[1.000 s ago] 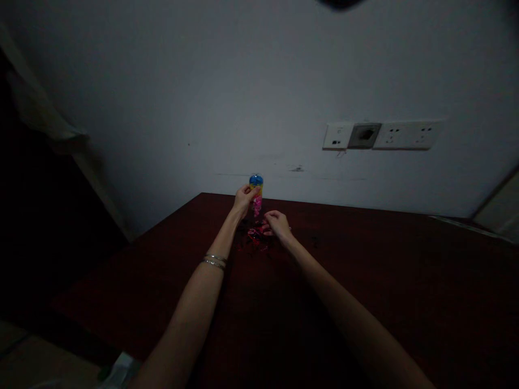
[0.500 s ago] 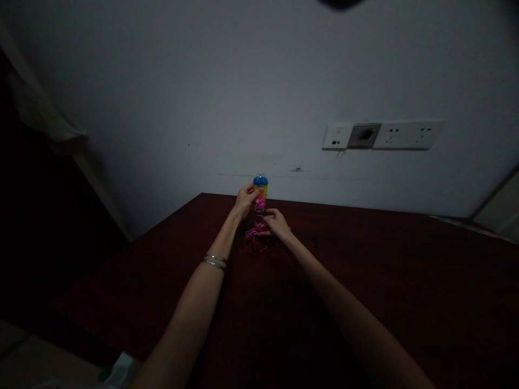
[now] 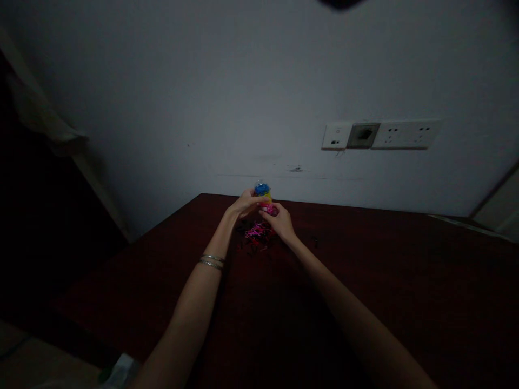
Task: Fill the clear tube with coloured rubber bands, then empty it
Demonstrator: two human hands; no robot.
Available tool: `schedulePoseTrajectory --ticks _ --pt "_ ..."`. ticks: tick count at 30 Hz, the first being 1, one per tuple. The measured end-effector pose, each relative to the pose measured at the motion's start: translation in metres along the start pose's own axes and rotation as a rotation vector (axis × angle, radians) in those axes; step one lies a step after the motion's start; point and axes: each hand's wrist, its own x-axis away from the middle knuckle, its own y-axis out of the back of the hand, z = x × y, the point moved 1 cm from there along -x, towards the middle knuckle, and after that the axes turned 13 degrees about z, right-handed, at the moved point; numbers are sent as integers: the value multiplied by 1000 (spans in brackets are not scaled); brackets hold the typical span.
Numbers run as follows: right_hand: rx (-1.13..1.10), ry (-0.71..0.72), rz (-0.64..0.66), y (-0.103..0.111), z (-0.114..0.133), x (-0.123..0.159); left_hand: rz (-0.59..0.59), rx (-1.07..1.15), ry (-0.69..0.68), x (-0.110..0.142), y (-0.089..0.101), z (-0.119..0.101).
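In dim light, my left hand [image 3: 243, 204] is closed round a small clear tube [image 3: 264, 195] packed with blue, yellow and pink bands, and the tube tilts to the right. My right hand [image 3: 280, 221] grips the tube's lower pink end, fingers curled. Under both hands a loose heap of pink and red elastic bands [image 3: 257, 233] lies on the dark red table [image 3: 365, 281]. Two thin bangles [image 3: 211, 261] circle my left wrist.
A white wall rises just behind the table, with a strip of sockets and a switch [image 3: 379, 135] at the right. A pale curtain [image 3: 36, 119] hangs at the left. The table's left edge drops to a dark floor.
The tube has tipped from upright to tilted and sunk lower. My right hand rose from the heap of bands and closed on the tube's lower end.
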Motion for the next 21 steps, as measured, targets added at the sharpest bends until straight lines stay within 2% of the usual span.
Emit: schedulePoseTrajectory --ticks 6,11,14,16,18,21 --pt "161 83 -50 5 5 3 -53 -199 84 -1 -5 -10" --pt "134 59 -7 5 3 3 -56 -358 92 -1 -6 -15" --pt "62 13 16 4 2 1 -73 -302 98 -2 -6 -13" --pt "-32 -9 28 2 1 -1 -150 -220 61 -4 -3 -9" --pt "-150 -53 -9 1 0 -2 -276 -134 -7 -7 5 -5" --pt "-365 -229 -90 0 -1 -2 -498 -7 -116 -8 21 2"
